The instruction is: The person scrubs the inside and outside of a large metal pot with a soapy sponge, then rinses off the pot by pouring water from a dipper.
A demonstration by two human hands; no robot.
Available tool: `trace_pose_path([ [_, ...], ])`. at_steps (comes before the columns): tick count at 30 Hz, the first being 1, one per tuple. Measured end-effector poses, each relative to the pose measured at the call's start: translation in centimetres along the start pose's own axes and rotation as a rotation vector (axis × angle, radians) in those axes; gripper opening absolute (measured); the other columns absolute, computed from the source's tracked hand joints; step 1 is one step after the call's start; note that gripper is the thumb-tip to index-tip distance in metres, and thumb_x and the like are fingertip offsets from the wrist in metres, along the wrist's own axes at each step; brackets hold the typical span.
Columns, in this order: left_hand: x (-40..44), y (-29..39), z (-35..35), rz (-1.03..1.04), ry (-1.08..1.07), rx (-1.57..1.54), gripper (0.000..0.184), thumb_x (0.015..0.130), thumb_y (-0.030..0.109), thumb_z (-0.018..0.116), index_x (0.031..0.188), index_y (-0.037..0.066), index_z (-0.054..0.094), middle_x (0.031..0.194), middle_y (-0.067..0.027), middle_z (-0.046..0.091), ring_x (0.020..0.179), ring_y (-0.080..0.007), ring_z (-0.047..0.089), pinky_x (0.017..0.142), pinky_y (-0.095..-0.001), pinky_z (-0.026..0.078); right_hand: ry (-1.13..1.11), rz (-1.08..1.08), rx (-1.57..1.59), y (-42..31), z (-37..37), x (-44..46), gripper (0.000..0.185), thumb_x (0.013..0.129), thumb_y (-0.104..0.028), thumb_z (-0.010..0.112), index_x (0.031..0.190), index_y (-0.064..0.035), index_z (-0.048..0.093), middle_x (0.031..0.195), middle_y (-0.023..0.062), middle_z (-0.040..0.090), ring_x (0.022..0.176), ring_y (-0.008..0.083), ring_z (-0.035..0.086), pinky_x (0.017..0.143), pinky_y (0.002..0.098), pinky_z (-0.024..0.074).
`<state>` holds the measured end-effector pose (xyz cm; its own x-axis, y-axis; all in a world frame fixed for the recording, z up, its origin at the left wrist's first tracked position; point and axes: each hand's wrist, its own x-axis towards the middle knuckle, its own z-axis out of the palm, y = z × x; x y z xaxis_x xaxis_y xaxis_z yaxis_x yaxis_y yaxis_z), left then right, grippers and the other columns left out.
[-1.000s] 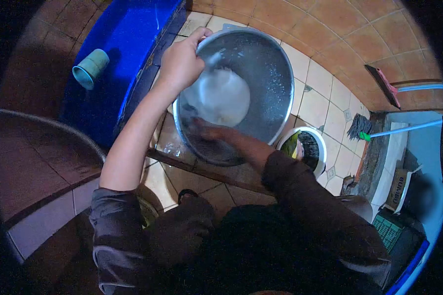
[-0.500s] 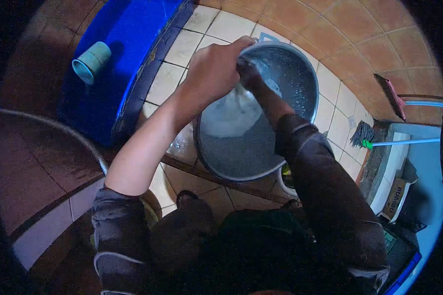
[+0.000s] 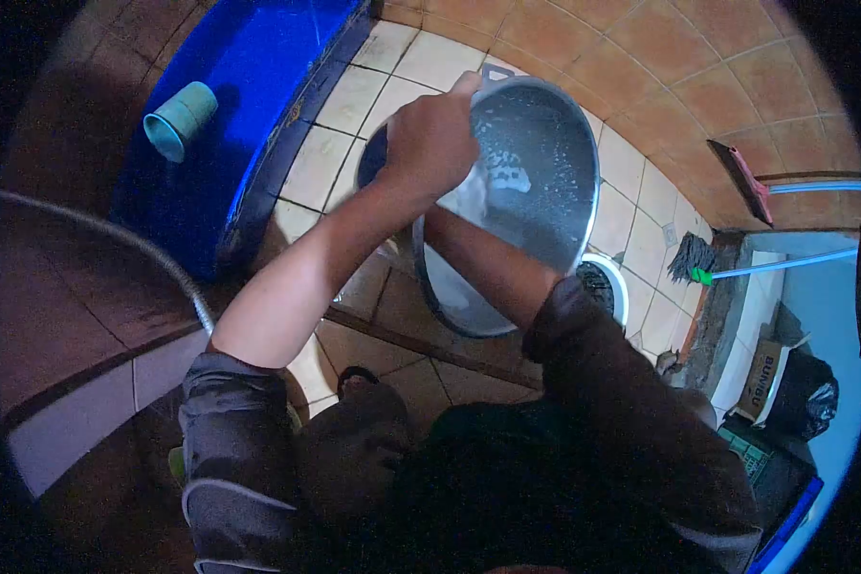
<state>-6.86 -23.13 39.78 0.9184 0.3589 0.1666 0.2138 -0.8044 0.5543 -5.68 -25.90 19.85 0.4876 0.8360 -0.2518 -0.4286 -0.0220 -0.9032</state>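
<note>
Tilted over the pale tiles [image 3: 387, 100] near the white bucket [image 3: 624, 295], the tub [image 3: 550, 143] could slip and spill its cloudy water [image 3: 467, 199] if its rim is slippery under the left hand [image 3: 432, 143], clamped there; the right hand's state I cannot tell.

Tiled wall [image 3: 584, 43] — pale floor tiles [image 3: 320, 163]

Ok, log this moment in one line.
left hand: gripping tub rim; right forearm: across tub, hand hidden; tub: tilted, suds inside; cup: on side
</note>
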Motion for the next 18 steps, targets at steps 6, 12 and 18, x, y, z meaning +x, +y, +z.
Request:
trace_pose_path([
  [6,0.4,-1.1,-0.4,0.01,0.083,-0.01,0.042,0.075,0.002,0.056,0.114,0.018,0.055,0.085,-0.0191,0.067,0.083,-0.0397,0.065,0.075,-0.0492,0.049,-0.016,-0.134,-0.282,-3.3,1.1,-7.2,0.064,0.098,-0.045,0.031,0.148,-0.0057,0.023,0.155,0.0175,0.016,0.143,0.033,0.016,0.116,0.0419,0.0136],
  [12,0.8,-2.1,-0.4,0.026,0.091,0.011,0.043,0.075,0.001,0.057,0.115,0.018,0.056,0.087,-0.0197,0.067,0.085,-0.039,0.065,0.076,-0.0483,0.049,-0.518,0.552,-1.182,-4.0,-7.5,-15.1,0.087,0.089,-0.066,0.04,0.149,-0.0059,0.02,0.155,0.018,0.017,0.142,0.0323,0.019,0.116,0.043,0.019],
  [18,-1.1,1.4,-1.1,0.042,-0.077,0.036,0.047,0.077,0.001,0.057,0.119,0.021,0.052,0.083,-0.0189,0.067,0.082,-0.0395,0.066,0.074,-0.05,0.05,-0.014,0.127,-0.878,-6.4,-17.0,-4.6,0.053,0.097,-0.035,0.04,0.144,-0.0122,0.035,0.14,0.0096,0.043,0.128,0.0262,0.042,0.11,0.0473,0.0305],
])
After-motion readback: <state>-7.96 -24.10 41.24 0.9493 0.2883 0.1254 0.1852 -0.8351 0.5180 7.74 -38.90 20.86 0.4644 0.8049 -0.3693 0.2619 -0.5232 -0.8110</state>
